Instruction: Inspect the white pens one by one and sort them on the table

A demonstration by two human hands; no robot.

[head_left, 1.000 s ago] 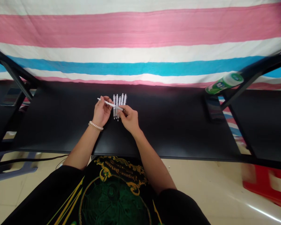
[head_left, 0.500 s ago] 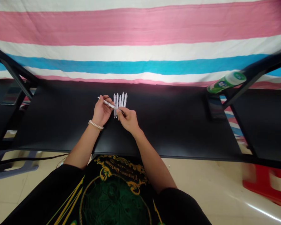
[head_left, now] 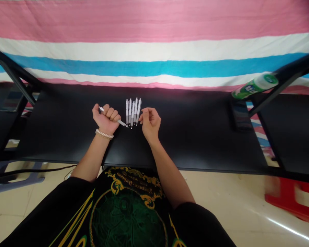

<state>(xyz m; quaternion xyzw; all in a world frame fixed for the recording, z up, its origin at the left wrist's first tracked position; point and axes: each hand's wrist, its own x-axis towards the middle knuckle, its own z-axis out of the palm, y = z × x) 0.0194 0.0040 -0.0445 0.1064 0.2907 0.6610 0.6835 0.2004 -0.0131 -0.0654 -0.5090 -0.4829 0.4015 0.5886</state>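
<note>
Several white pens (head_left: 133,111) with grey grips lie side by side on the black table (head_left: 195,137), tips towards me. Left of them, my left hand (head_left: 106,118) is wrapped round another white pen (head_left: 122,123), whose tip points down to the right. A beaded bracelet circles my left wrist. Just right of the row is my right hand (head_left: 150,124), its fingers curled and thumb near the forefinger, beside the rightmost pen. Whether those fingertips touch that pen or hold anything is too small to tell.
A green and white canister (head_left: 256,86) stands at the back right by a black metal frame (head_left: 270,91), with a dark flat object (head_left: 240,115) near it. A striped cloth (head_left: 154,51) hangs behind the table. On the floor at right is a red stool (head_left: 288,199).
My right hand has let go of the pen and moved right, to the other side of the row. My left hand has closed round the pen and moved slightly left.
</note>
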